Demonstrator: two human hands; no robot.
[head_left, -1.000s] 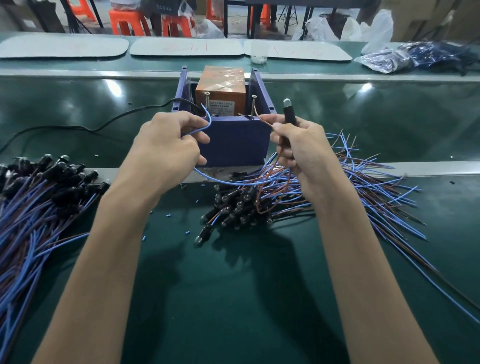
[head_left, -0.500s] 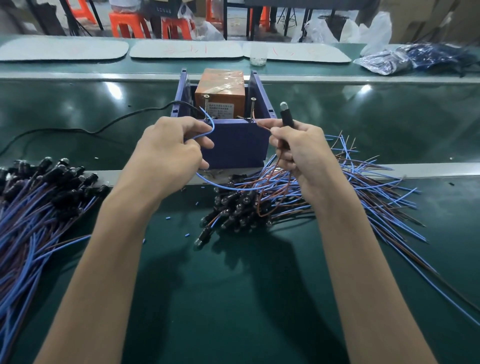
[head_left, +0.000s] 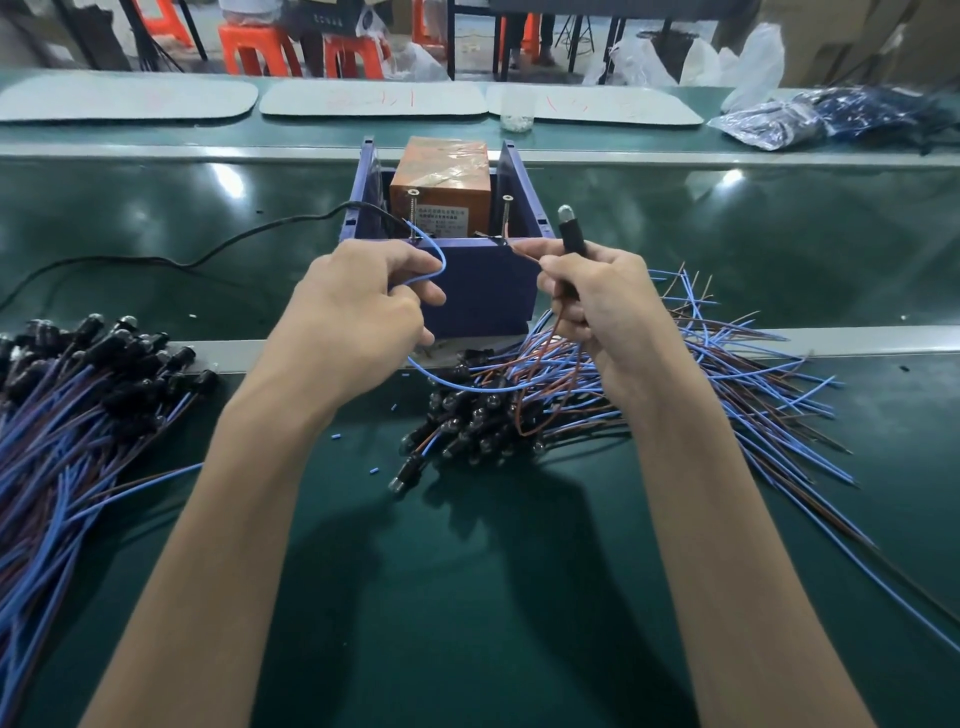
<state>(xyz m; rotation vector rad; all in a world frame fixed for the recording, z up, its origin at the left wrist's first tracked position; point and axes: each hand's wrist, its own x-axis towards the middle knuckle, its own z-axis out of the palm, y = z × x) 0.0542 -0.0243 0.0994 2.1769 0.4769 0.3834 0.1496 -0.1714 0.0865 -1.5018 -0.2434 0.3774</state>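
Observation:
My left hand (head_left: 358, 317) pinches a blue wire (head_left: 434, 262) that loops up toward a screw post on the blue box (head_left: 483, 296). My right hand (head_left: 608, 306) grips a black lamp holder (head_left: 571, 234) upright, its clear bulb tip on top, and pinches its brown wire (head_left: 524, 253) toward the box's right post. The same blue wire sags below both hands. An orange block (head_left: 441, 176) sits inside the box.
A heap of black lamp holders with blue and brown wires (head_left: 519, 410) lies under my right hand. Another such bundle (head_left: 78, 395) lies at the left. A black cable (head_left: 208, 254) runs left from the box. White mats (head_left: 374, 98) and plastic bags (head_left: 831, 119) lie beyond.
Both hands have sunk slightly and come nearer to the box's front edge; the brown wire end now points at the right post. The grips are unchanged.

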